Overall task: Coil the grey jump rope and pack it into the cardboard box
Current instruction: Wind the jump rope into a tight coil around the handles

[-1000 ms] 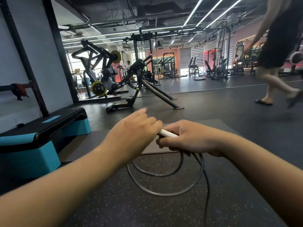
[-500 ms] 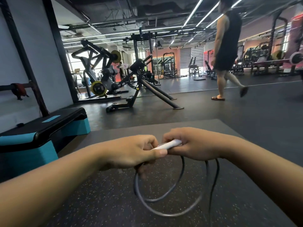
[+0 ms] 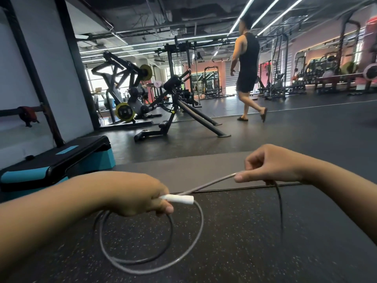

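We look across a gym with a dark speckled rubber floor (image 3: 234, 231) and a plain grey mat (image 3: 183, 170) laid over it. At left a black-and-teal aerobic step (image 3: 61, 160) sits against a pale wall (image 3: 47, 58) crossed by black posts. Beyond it stand a plate-loaded machine (image 3: 126, 92) with yellow weight plates and an angled black bench frame (image 3: 179, 111). Strip lights (image 3: 271, 15) run along the exposed dark ceiling. A person in black shorts and sandals (image 3: 247, 72) walks past racks by a pink-lit far wall.
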Demonstrator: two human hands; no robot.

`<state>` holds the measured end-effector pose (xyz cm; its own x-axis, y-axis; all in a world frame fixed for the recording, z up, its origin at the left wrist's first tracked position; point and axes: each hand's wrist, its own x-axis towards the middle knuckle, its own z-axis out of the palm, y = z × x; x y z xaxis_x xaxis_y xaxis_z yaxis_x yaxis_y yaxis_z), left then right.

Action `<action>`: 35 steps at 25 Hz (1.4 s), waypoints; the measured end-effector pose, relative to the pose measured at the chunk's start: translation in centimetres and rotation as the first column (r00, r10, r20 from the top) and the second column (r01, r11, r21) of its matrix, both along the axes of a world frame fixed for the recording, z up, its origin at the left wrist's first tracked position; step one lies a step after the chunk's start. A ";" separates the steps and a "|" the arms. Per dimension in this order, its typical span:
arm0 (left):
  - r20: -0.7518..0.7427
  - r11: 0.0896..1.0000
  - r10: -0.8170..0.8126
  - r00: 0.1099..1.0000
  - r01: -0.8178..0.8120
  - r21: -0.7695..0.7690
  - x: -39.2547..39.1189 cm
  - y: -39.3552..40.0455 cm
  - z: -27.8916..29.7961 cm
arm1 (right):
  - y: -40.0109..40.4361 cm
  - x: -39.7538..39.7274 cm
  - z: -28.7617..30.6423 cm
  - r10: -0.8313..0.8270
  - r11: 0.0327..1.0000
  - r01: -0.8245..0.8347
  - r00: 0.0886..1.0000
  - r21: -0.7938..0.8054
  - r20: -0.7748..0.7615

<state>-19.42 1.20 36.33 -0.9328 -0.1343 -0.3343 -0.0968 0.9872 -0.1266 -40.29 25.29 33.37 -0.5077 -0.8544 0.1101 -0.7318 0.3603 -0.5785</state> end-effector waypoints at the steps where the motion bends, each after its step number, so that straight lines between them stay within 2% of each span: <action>1: 0.031 1.000 0.027 0.999 -0.026 -0.005 0.5 -0.6 0.0 | 0.8 -0.6 -0.6 -0.048 0.999 0.048 0.999 -0.008 -0.015; 4: 0.064 0.980 0.119 0.991 -0.128 0.155 2.4 -2.2 0.3 | 2.3 -1.7 -2.4 -0.179 0.982 0.179 0.984 -0.064 -0.009; 6: -0.038 0.891 0.194 0.980 -0.160 0.425 3.0 -2.7 -0.2 | 2.0 -1.5 -3.5 -0.209 0.958 0.224 0.973 -0.179 0.099; 8: -0.169 0.662 0.343 0.924 -0.110 0.741 2.7 -2.7 -1.1 | 0.6 -0.8 -4.4 -0.103 0.921 0.230 0.922 -0.313 0.373; 9: -0.219 0.536 0.409 0.886 -0.040 0.843 2.3 -2.4 -1.4 | -0.3 -0.1 -4.7 0.015 0.898 0.216 0.855 -0.383 0.519; 10: -0.252 0.411 0.469 0.847 0.044 0.910 1.8 -1.9 -1.7 | -1.1 0.5 -5.0 0.119 0.876 0.201 0.792 -0.439 0.600; 11: -0.266 0.278 0.537 0.801 0.130 0.952 1.1 -1.1 -2.1 | -1.8 1.2 -5.2 0.167 0.865 0.189 0.765 -0.465 0.622; 13: -0.240 0.019 0.679 0.694 0.310 0.951 -0.5 1.0 -2.5 | -3.3 2.4 -5.7 0.167 0.859 0.178 0.789 -0.480 0.591; 14: -0.224 -0.066 0.731 0.644 0.394 0.917 -1.3 2.2 -2.5 | -4.0 2.9 -6.1 0.178 0.849 0.180 0.788 -0.497 0.590; 15: -0.219 -0.110 0.766 0.604 0.459 0.882 -2.1 3.5 -2.5 | -4.7 3.4 -6.5 0.211 0.832 0.197 0.753 -0.519 0.623; 17: -0.232 -0.125 0.810 0.539 0.545 0.829 -3.6 5.6 -2.9 | -6.1 4.6 -7.1 0.348 0.789 0.210 0.622 -0.577 0.702; 19: -0.185 -0.139 0.867 0.463 0.581 0.802 -5.0 6.6 -3.2 | -6.8 5.7 -7.5 0.508 0.743 0.153 0.506 -0.652 0.697; 21: -0.087 -0.183 0.911 0.404 0.584 0.791 -6.2 7.1 -3.6 | -7.0 7.2 -7.3 0.616 0.681 0.078 0.477 -0.728 0.627; 23: 0.032 -0.302 0.902 0.430 0.577 0.759 -7.0 7.5 -4.0 | -7.6 8.5 -6.7 0.608 0.636 0.088 0.555 -0.767 0.568; 25: 0.083 -0.384 0.870 0.486 0.563 0.731 -7.2 8.2 -4.6 | -8.6 9.1 -6.2 0.528 0.582 0.216 0.633 -0.784 0.566; 28: 0.084 -0.409 0.843 0.531 0.532 0.741 -7.1 9.4 -5.5 | -9.4 9.0 -5.7 0.492 0.456 0.407 0.625 -0.791 0.605; 31: 0.172 -0.493 0.800 0.575 0.467 0.734 -6.7 10.1 -5.7 | -8.9 8.8 -4.7 0.452 0.415 0.439 0.661 -0.797 0.599; 33: 0.245 -0.481 0.821 0.515 0.394 0.783 -6.4 10.0 -5.8 | -8.5 8.4 -3.7 0.408 0.467 0.362 0.721 -0.807 0.560; 35: 0.316 -0.448 0.871 0.377 0.340 0.827 -5.9 9.5 -5.7 | -8.1 7.8 -2.3 0.337 0.534 0.254 0.811 -0.807 0.478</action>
